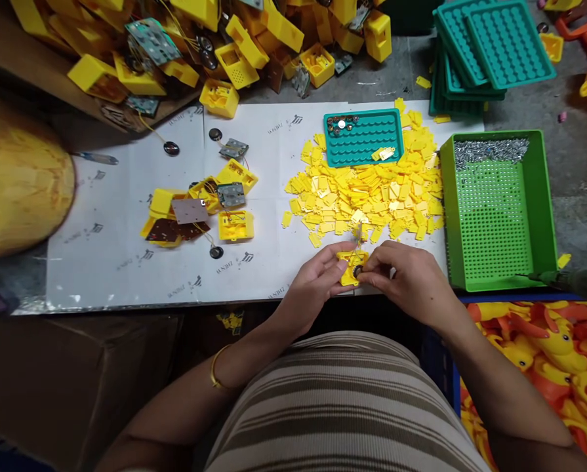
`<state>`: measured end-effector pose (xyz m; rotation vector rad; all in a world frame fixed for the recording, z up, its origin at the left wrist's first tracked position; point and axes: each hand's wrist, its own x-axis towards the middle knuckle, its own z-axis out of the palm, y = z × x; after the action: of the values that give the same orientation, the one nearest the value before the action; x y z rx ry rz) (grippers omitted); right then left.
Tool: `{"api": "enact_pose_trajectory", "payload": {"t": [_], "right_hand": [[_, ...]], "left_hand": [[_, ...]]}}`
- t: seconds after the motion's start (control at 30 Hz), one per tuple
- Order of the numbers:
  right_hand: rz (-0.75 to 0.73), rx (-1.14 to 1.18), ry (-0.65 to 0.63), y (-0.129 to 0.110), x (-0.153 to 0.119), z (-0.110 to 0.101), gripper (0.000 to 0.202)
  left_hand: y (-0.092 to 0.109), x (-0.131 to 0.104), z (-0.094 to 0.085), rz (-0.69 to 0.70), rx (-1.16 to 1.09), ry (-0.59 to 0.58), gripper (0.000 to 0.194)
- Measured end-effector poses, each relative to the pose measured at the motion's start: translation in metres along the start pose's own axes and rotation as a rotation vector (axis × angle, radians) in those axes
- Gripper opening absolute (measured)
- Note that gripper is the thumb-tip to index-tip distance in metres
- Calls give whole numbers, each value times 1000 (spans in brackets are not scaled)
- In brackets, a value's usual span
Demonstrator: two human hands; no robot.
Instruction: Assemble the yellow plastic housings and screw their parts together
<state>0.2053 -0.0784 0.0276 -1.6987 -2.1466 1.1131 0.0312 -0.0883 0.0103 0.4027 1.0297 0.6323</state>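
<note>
My left hand (320, 272) is closed around a small yellow plastic housing (347, 276), its open side up, near the table's front edge. Thin wires and a small part rise from the housing's far side. With thumb and fingers, my right hand (404, 275) pinches a small dark round disc (357, 271) at the housing's right side. Whether the disc sits inside or just touches it I cannot tell. Just beyond my hands spreads a heap of flat yellow plastic covers (362, 190). On that heap lies a teal tray (364, 141) with several small round cells and a few yellow covers.
Yellow housings with circuit boards (231, 195) and speakers lie to the left. A green basket (500, 216) with metal screws stands right, below stacked teal trays (509, 46). Yellow toy ducks (553, 347) fill a blue crate at lower right. More housings (219, 97) pile up behind.
</note>
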Motion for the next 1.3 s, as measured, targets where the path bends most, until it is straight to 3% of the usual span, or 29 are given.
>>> {"api": "enact_pose_trajectory", "payload": {"t": [0.23,0.4,0.53,0.6,0.77,0.9,1.07,1.13,1.2,1.3], "right_hand": [[-129,327,4,2,-15,-1,14],[100,651,256,10,-6,1,28],[155,762,40,19,12,6,55],[140,809,-24,22,18,7,51],[104,841,7,26,17,2,44],[-40,570,-21,25,13,-6,27],[-111,144,83,23,8,-13,14],[-52,232,8,22,6,-13,17],[6,475,-64,21,5,-11,20],[64,705,-27,19,4,-3,22]], "left_hand": [[0,5,-2,-21,-112,-67,40],[0,6,1,-58,-46,-90,44],[0,2,0,-90,31,-146,39],[1,1,-1,-98,71,-166,38],[5,0,-4,-177,186,-188,27],[7,1,-6,-246,280,-300,22],[7,3,-10,-234,318,-337,25],[6,3,-12,-220,305,-319,25],[5,4,-12,-200,314,-291,26],[3,5,-12,-162,337,-242,29]]}}
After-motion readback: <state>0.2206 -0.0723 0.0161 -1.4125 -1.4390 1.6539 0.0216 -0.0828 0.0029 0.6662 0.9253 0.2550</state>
